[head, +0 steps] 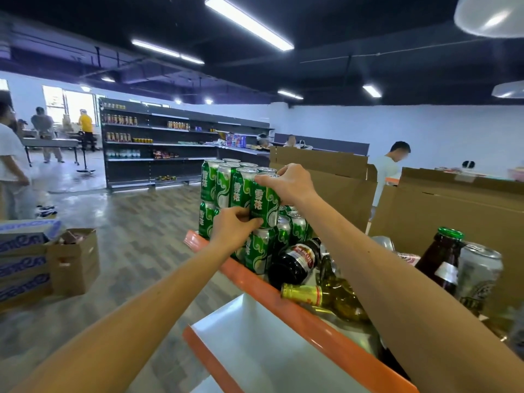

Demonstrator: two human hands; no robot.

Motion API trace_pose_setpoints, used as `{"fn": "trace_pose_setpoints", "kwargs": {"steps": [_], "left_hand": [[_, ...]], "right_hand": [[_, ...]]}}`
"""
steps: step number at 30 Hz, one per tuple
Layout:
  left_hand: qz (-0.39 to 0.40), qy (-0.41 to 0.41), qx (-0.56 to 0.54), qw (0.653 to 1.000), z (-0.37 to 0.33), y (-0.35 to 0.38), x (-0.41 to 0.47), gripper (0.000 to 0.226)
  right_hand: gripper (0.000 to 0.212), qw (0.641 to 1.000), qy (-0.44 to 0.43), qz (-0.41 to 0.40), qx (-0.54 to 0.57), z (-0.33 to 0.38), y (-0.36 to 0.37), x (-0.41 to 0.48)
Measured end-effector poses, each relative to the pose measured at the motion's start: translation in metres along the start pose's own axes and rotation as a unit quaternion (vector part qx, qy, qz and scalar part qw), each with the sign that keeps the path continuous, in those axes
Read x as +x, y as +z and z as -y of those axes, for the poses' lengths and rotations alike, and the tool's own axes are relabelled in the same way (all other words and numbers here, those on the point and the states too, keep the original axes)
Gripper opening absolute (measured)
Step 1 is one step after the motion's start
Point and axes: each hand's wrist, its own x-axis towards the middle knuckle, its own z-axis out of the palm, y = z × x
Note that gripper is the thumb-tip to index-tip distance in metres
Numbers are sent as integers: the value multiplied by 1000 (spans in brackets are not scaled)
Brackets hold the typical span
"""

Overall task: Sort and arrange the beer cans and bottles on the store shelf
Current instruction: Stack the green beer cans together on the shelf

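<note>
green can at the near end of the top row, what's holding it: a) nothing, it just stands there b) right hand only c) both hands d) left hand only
c: the right hand has its fingers curled over the top rim of the green can, while the left hand grips its base.

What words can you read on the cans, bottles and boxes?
"雪花": on the green can and on the cans beside it.
Red label on the lying dark bottle: too blurred to read.
White letters on the blue boxes: too blurred to read.
Print on the silver can: too blurred to read.
</note>
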Motion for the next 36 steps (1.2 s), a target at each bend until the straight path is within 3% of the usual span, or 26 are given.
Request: {"fn": "trace_pose_setpoints", "kwargs": {"steps": [6,11,20,26,31,36], "left_hand": [[-7,-4,-5,1000,2,-1,-4,30],[-21,5,20,1000,2,8,-6,51],[-37,19,51,998,10,24,-11,62],[-38,50,89,994,15,27,-15,50],[-36,51,55,997,19,25,-19,14],[-41,45,29,998,22,24,-22,25]], "right_hand": [[48,1000,2,12,7,-2,-2,-4],[77,1000,9,14,-5,3,-4,-11],[72,999,29,10,9,1,-1,-13],[65,999,40,15,22,-2,-1,-13],[68,998,42,5,36,-4,2,-13],[72,998,52,7,42,-5,4,-12]]}}
